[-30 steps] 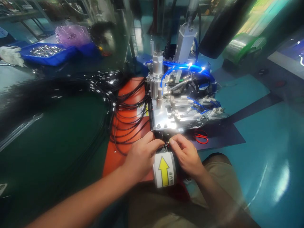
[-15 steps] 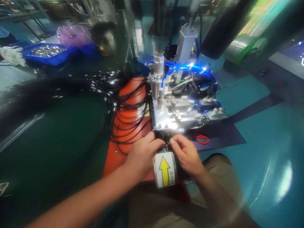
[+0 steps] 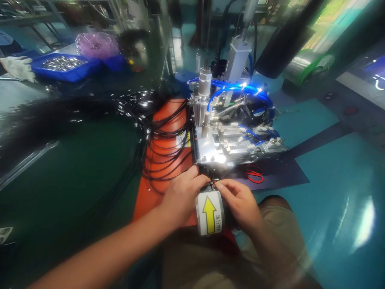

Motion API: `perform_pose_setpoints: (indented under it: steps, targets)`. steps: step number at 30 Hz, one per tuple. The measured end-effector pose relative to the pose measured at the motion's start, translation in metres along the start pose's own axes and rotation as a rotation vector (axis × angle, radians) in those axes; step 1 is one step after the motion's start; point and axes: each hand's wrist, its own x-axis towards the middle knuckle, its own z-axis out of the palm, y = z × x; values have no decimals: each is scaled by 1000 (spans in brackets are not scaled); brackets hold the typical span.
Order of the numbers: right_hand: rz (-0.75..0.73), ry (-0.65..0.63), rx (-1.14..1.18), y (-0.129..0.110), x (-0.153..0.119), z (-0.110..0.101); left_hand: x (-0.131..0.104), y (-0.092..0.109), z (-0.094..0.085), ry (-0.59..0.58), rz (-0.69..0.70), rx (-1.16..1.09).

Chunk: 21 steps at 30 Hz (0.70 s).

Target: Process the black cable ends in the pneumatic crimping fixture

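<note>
A metal machine (image 3: 222, 140) with blue air tubes stands on the bench, and both hands meet at its front edge. My left hand (image 3: 185, 192) is closed at the black end of a cable or small part, too small to make out. My right hand (image 3: 240, 198) pinches at small coloured wires or a tiny part just right of the left fingertips. Below the fingers is a white label (image 3: 209, 212) with a yellow arrow. Black cables (image 3: 168, 150) lie in loops over the orange plate (image 3: 150, 200) left of the machine.
Red-handled scissors (image 3: 255, 174) lie right of the machine's front. A large bundle of black cables (image 3: 90, 105) spreads at the left. Farther back are a blue tray (image 3: 64, 66) of metal parts, a pink bag (image 3: 98, 46) and a person's gloved hand (image 3: 19, 68). A green spool (image 3: 309, 68) sits back right.
The view has shifted slightly. My right hand's fingers have turned a little flatter and lower beside the left fingertips; my left hand keeps nearly the same place.
</note>
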Motion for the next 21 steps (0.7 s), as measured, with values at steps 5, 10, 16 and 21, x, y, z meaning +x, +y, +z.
perform_pose_setpoints:
  steps: [5,10,16,21]
  targets:
    - [29,11,59,-2,0,3,0,0,1,-7,-5,-33]
    - [-61,22,-133,-4,-1,0,0,-1,1,5,19,-10]
    - [-165,77,-422,-12,0,0,0,-2,2,19,35,31]
    - [-222,100,-496,-15,1,1,0,-1,1,9,33,23]
